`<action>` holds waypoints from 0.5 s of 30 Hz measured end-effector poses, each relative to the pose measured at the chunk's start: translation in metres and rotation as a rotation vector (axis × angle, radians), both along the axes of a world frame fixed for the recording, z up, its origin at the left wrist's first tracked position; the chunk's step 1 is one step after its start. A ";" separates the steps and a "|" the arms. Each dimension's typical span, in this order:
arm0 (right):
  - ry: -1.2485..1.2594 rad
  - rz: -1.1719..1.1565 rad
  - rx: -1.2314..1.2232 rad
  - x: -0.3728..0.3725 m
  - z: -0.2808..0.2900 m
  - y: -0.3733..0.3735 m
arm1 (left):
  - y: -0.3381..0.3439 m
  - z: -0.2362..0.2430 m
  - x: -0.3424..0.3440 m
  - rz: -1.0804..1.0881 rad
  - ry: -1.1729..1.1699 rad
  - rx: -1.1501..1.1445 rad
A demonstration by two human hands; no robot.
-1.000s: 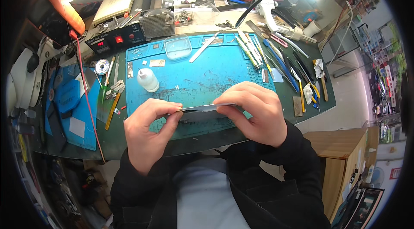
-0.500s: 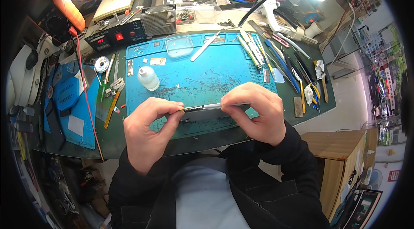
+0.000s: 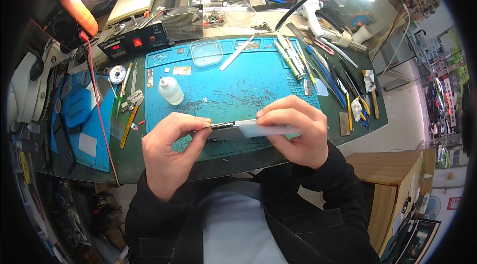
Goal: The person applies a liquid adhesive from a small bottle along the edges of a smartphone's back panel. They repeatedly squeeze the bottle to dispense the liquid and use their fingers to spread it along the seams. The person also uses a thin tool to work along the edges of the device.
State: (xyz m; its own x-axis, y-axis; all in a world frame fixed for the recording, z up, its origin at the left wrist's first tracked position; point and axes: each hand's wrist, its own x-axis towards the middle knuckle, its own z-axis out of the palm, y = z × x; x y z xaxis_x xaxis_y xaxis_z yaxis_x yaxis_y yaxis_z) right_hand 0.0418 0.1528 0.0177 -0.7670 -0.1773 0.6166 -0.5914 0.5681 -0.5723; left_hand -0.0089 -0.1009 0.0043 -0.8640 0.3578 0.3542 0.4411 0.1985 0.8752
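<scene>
Above the front of the blue work mat [image 3: 223, 82], my left hand [image 3: 171, 150] pinches the left end of a thin flat grey panel [image 3: 226, 134] between thumb and fingertips. The panel is seen nearly edge-on, with a dark, uneven strip along its top edge. My right hand [image 3: 305, 135] is closed at the other end on a thin whitish sheet [image 3: 258, 129], smeared by motion. The sheet lies against the panel's right part; whether they are joined I cannot tell. A white dropper bottle [image 3: 171, 91] stands upright on the mat beyond my left hand.
A clear plastic box [image 3: 206, 53] and a flat metal spatula [image 3: 237, 53] lie at the mat's far side. Tweezers and pens [image 3: 290, 55] crowd the right. A solder spool [image 3: 117, 74] and a black power unit [image 3: 133, 43] stand left, near a red cable [image 3: 97, 95].
The whitish sheet at the right end has swung into view in front of my right fingers, which have shifted slightly. My left hand stays in place.
</scene>
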 end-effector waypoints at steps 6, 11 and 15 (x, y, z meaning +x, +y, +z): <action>-0.006 0.016 -0.082 -0.002 -0.004 0.002 | 0.000 0.000 0.000 -0.003 -0.003 -0.001; -0.056 0.033 -0.022 -0.001 0.002 0.005 | 0.000 0.000 0.000 0.001 -0.007 0.007; -0.055 0.022 -0.001 0.000 0.001 0.005 | 0.000 -0.001 0.000 -0.003 -0.009 0.005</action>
